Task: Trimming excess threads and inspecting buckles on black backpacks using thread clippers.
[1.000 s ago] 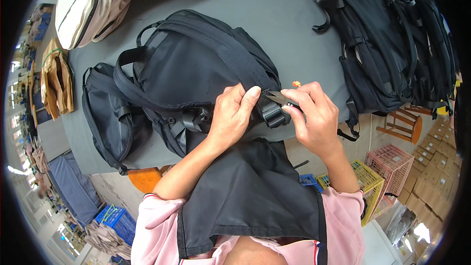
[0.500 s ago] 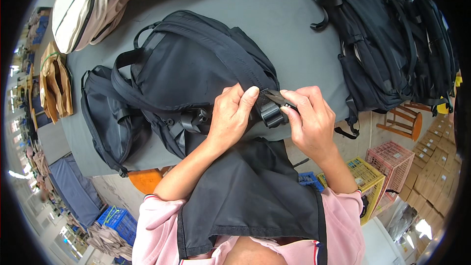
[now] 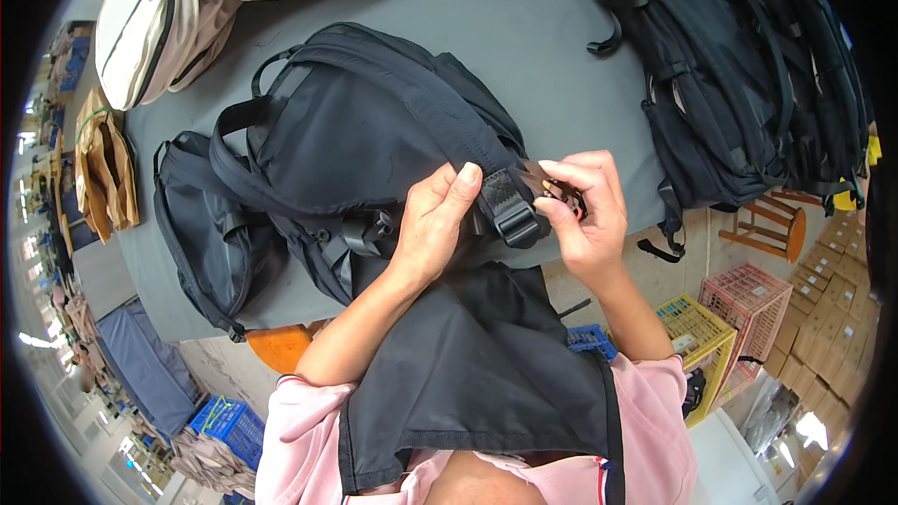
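A black backpack (image 3: 355, 140) lies on the grey table in front of me. My left hand (image 3: 435, 220) grips its shoulder strap (image 3: 412, 98) near the lower end, thumb on top. Just past that thumb sit the strap's webbing and a black plastic buckle (image 3: 517, 224). In my right hand (image 3: 589, 215) is a pair of small dark thread snips (image 3: 550, 189), pinched between thumb and fingers. Their blades point left at the strap's edge, just above the buckle. Whether the blades touch the strap I cannot tell.
More black backpacks (image 3: 720, 84) stand at the table's right end, and beige bags (image 3: 168, 19) lie at the far left. A brown paper bag (image 3: 105, 164) is by the left edge. Wooden stools (image 3: 772, 229) and plastic crates (image 3: 739, 304) stand below the table (image 3: 571, 84).
My right hand has turned and drawn slightly up with the snips, baring more of the webbing and buckle. The left hand keeps its hold on the strap.
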